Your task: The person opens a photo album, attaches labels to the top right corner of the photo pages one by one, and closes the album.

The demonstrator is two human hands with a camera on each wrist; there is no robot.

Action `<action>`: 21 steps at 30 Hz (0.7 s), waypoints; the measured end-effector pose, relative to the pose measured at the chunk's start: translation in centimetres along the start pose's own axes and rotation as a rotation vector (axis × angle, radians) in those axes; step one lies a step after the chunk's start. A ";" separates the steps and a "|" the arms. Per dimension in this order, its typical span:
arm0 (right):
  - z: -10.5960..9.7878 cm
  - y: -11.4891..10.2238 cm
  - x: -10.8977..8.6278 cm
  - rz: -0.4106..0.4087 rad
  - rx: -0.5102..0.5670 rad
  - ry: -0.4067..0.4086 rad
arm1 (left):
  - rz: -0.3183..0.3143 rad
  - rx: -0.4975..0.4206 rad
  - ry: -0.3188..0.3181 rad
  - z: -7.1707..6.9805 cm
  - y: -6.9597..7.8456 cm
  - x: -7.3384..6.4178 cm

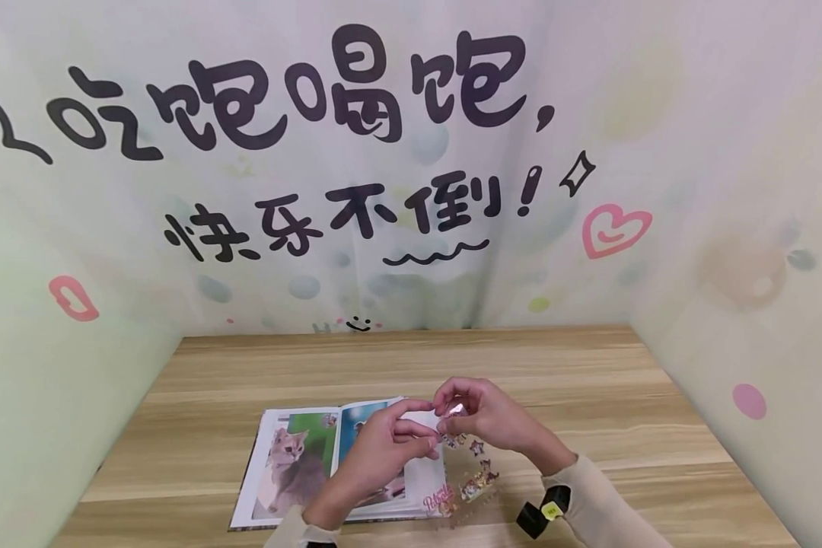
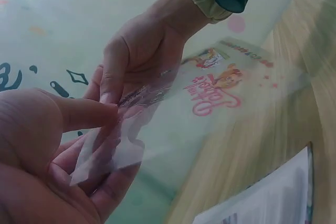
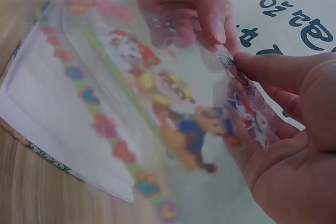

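A clear sticker sheet (image 1: 476, 483) with cartoon puppies, stars and pink lettering hangs over the right edge of the open photo album (image 1: 425, 487). My right hand (image 1: 486, 415) pinches its upper end between thumb and fingers, where a shiny bent part shows. Close against it, my left hand (image 1: 390, 441) has its thumb over the same end of the sheet and its fingers behind. In the left wrist view the sheet (image 2: 210, 93) shows a pale, irregular edge over the fingers. Through the see-through sheet (image 3: 173, 114), the right wrist view shows fingers behind it.
The album lies on a wooden table (image 1: 589, 380), a kitten photo (image 1: 294, 472) on its left page and a blue picture (image 1: 356, 426) on its right. A printed curtain (image 1: 411, 289) stands behind the table and at both sides. A black device (image 1: 534, 517) sits at the right wrist.
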State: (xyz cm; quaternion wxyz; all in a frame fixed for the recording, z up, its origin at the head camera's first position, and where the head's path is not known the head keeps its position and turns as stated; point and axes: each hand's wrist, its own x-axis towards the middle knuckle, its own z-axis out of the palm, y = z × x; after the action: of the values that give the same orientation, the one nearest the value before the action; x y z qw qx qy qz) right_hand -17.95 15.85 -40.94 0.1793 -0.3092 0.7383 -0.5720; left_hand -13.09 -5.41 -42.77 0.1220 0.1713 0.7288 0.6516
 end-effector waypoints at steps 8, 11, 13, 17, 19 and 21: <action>0.0 -0.4 -1.0 -0.049 -0.270 0.212 | -0.019 -0.055 0.037 -0.2 -0.6 -0.1; 0.1 -0.5 -1.4 -0.078 -0.354 0.257 | -0.026 -0.071 0.048 -0.4 -0.7 -0.1; 0.3 -0.4 -1.6 -0.116 -0.394 0.261 | -0.028 -0.074 0.048 -0.5 -0.7 -0.2; 0.7 0.1 -1.6 -0.196 -0.431 0.244 | -0.025 -0.049 0.028 -0.5 -0.7 -0.2; 1.0 0.3 -1.6 -0.215 -0.441 0.238 | -0.023 -0.034 0.015 -0.5 -0.7 -0.3; 1.2 0.6 -1.5 -0.219 -0.446 0.235 | -0.014 -0.032 0.006 -0.4 -0.7 -0.3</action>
State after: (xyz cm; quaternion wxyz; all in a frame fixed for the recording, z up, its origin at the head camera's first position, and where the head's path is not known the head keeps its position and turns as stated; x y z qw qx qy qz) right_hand -16.19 16.05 -41.98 -0.0430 -0.3506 0.8239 -0.4431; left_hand -13.08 -5.98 -43.47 0.1273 0.1624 0.7197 0.6629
